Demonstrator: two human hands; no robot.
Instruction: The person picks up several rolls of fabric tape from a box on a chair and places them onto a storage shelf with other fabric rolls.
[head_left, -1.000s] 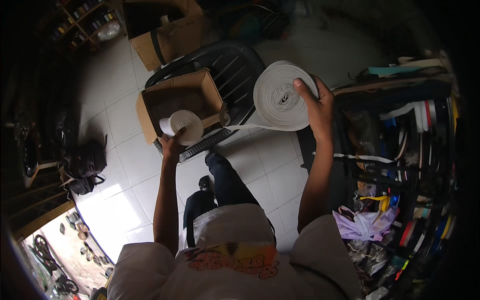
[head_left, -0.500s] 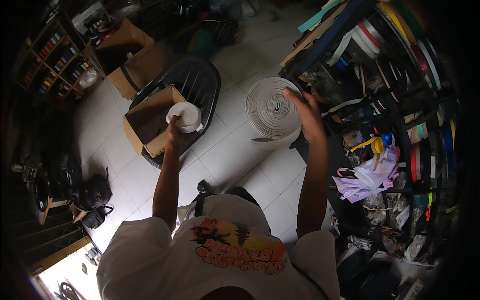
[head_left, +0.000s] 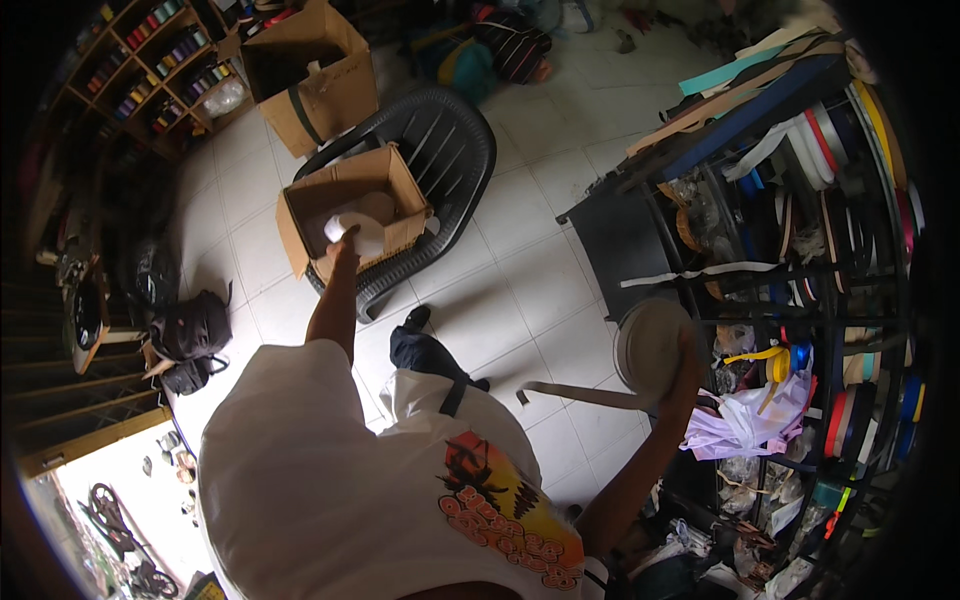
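Near right, the right hand [head_left: 688,365] is curled round the edge of a large, round, grey-white coil of flat strap [head_left: 642,350], its loose end reaching left above the white tiled floor [head_left: 525,260]. Farther off, left, the left hand [head_left: 346,244] grips a smaller white disc-shaped roll [head_left: 364,234] at the open brown cardboard box [head_left: 404,185], which rests on a black slatted plastic chair [head_left: 458,150]. Beyond stands a second brown cardboard box [head_left: 345,95].

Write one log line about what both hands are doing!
left hand: holds white roll, at cardboard box opening | right hand: holds pale strap roll, loose end out | box: on black chair
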